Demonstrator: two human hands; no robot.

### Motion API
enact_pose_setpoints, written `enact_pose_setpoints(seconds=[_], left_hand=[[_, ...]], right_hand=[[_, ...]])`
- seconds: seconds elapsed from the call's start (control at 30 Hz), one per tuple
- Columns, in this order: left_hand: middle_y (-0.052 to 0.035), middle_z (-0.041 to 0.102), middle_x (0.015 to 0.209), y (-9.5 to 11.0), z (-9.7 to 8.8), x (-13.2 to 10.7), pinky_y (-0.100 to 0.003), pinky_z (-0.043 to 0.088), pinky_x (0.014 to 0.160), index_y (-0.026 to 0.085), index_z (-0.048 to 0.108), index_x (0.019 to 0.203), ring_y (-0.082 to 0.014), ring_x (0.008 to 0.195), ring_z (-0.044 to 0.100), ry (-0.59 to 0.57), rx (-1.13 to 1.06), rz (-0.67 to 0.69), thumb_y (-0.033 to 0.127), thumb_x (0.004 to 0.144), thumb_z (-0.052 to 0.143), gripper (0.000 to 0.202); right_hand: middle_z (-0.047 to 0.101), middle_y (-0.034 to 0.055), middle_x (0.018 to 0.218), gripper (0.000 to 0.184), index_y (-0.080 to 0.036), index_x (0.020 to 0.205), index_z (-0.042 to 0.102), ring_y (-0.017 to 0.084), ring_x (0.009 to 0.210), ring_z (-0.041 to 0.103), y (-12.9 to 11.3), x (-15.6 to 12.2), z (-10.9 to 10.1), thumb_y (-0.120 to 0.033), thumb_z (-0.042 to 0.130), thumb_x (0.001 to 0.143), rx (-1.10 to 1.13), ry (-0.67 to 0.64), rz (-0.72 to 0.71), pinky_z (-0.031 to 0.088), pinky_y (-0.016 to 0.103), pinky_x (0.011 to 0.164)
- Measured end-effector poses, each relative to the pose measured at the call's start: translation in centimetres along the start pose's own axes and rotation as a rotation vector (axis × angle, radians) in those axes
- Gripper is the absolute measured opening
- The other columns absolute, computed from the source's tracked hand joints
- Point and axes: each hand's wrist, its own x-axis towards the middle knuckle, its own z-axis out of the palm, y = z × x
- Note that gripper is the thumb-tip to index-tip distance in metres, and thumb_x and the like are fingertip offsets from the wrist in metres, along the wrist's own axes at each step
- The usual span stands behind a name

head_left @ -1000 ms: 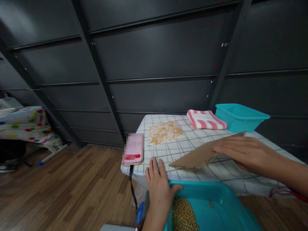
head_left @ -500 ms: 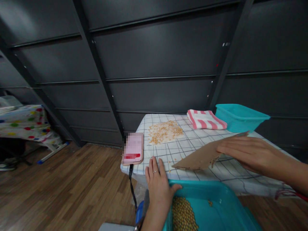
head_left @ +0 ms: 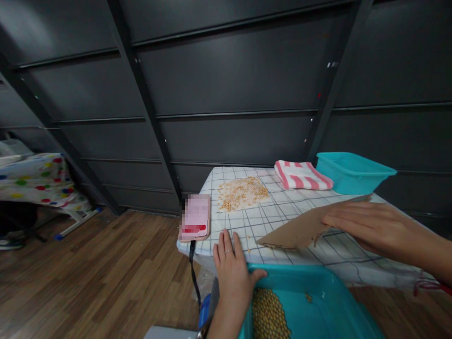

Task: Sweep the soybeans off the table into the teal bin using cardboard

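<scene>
My right hand [head_left: 377,228] grips a torn piece of brown cardboard [head_left: 300,227], its lower edge on the checked tablecloth near the table's front. A few loose beans lie beside its left tip. My left hand [head_left: 233,270] lies flat at the table edge with fingers stretched out, its thumb over the rim of a teal tub [head_left: 300,270]. Brownish-yellow beans [head_left: 270,315], probably soybeans, fill the tub's left side. Farther back on the cloth spreads a mix of yellow beans and white grains [head_left: 243,193], apart from both hands.
A pink phone-like object [head_left: 196,214] with a black strap sits at the table's left edge. A folded pink-striped towel [head_left: 303,175] and a second teal tub [head_left: 353,174] stand at the back right. Behind rises a dark panelled wall [head_left: 229,80]. A dotted-cloth table [head_left: 35,181] is far left.
My right hand and the cardboard have shifted slightly to the right. More of the loose beans near its left tip shows. My left hand has stayed in place.
</scene>
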Motion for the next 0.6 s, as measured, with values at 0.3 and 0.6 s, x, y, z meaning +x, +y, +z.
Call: enact_pose_setpoints(seconds=[0.3, 0.6], left_hand=[[-0.026, 0.039, 0.133, -0.3, 0.2, -0.1, -0.06, 0.031, 0.096, 0.008, 0.037, 0.127, -0.0407, 0.123, 0.033, -0.013, -0.022, 0.003, 0.049, 0.052, 0.072, 0.092], [-0.0269, 0.04, 0.132, -0.1, 0.1, 0.0, -0.061, 0.029, 0.096, 0.007, 0.037, 0.126, -0.0416, 0.123, 0.033, -0.02, -0.027, -0.012, 0.049, 0.05, 0.073, 0.094]], right_hand=[[0.069, 0.0059, 0.075, 0.031, -0.019, 0.092, 0.055, 0.015, 0.065, 0.063, -1.2, 2.4, 0.2, -0.003, 0.03, 0.083, -0.086, 0.052, -0.054, 0.052, 0.027, 0.055], [0.067, -0.0021, 0.072, 0.04, -0.028, 0.082, 0.059, 0.012, 0.065, 0.062, -2.2, 1.3, -0.8, -0.009, 0.024, 0.086, 0.053, -0.075, 0.012, 0.052, 0.024, 0.058]])
